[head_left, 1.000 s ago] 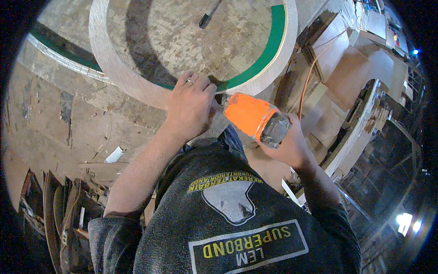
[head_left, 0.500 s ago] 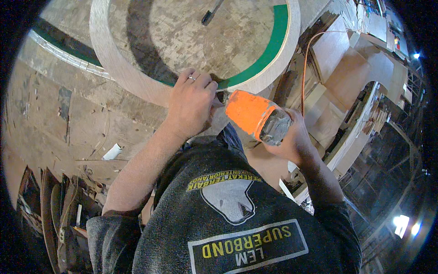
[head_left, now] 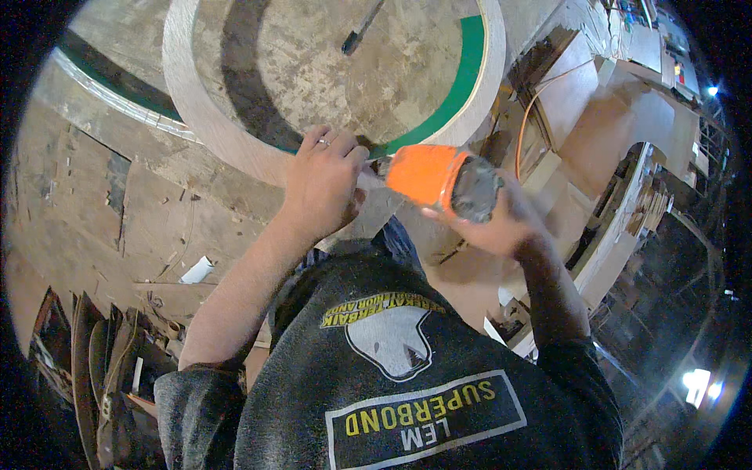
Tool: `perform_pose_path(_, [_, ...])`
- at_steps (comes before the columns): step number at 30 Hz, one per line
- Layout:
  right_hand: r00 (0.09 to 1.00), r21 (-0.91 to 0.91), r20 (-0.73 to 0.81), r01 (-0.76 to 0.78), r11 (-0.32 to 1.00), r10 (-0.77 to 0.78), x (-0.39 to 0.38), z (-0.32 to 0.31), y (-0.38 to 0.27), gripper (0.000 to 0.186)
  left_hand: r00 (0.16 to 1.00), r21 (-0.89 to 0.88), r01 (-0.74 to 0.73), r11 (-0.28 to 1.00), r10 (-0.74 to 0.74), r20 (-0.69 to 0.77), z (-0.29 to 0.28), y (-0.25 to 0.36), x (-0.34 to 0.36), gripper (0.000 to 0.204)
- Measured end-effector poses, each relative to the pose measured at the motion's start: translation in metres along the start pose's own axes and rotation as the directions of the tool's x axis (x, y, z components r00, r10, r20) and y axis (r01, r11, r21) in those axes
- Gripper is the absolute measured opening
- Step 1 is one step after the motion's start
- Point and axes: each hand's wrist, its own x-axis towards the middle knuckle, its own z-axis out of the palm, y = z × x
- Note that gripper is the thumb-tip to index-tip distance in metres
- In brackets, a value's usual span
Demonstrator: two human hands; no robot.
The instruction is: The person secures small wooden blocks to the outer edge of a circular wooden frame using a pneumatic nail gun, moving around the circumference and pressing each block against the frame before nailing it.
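My left hand (head_left: 323,184) is closed over the near rim of a large pale wooden ring (head_left: 243,151), its fingers curled over the inner edge. A green strip (head_left: 462,86) lines the ring's inner wall on the right. In my right hand (head_left: 513,223) is an orange power tool (head_left: 423,176), shaped like a drill, with a dirty grey back end. Its narrow dark nose points left at the rim, close beside my left fingers. The tip is hidden, so whether it touches the wood I cannot tell.
A dark-tipped rod (head_left: 352,41) shows inside the ring. Another curved piece (head_left: 117,98) lies left. An orange hose (head_left: 523,129) runs past wooden panels (head_left: 583,125) on the right. A white scrap (head_left: 197,270) and dark curved offcuts (head_left: 90,368) lie at lower left.
The ring has shifted slightly in the picture. The tool has swung more level, its back end rising, and my right hand has moved up and looks blurred. My left hand keeps its grip.
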Motion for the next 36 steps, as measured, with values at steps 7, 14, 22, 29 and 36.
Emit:
perform_pose_path(7, [0.784, -0.207, -0.277, 0.516, 0.831, -0.556, 0.032, -0.086, 0.032, 0.055, 0.977, 0.105, 0.043, 0.994, -0.019, -0.213, -0.04, 0.006, -0.042, 0.112])
perform_pose_path(14, [0.548, -0.731, -0.387, 0.307, 0.609, -0.741, 0.139, -0.082, -0.033, 0.077, 0.971, 0.17, 0.022, 0.985, 0.019, -0.238, -0.024, -0.014, -0.047, 0.075])
perform_pose_path(22, [0.427, -0.789, -0.334, 0.361, 0.497, -0.84, 0.144, -0.084, -0.003, 0.085, 0.966, 0.322, -0.089, 0.943, 0.16, -0.201, -0.004, -0.032, -0.041, 0.068])
perform_pose_path(29, [0.41, -0.619, -0.439, 0.507, 0.6, -0.799, 0.096, -0.134, 0.069, 0.073, 0.957, 0.365, -0.042, 0.93, 0.142, -0.252, 0.009, -0.028, -0.053, 0.054])
perform_pose_path(36, [0.514, -0.542, -0.695, 0.086, 0.836, -0.503, 0.083, -0.121, 0.242, 0.045, 0.962, 0.363, 0.007, 0.932, 0.093, -0.257, 0.006, -0.017, -0.041, 0.054])
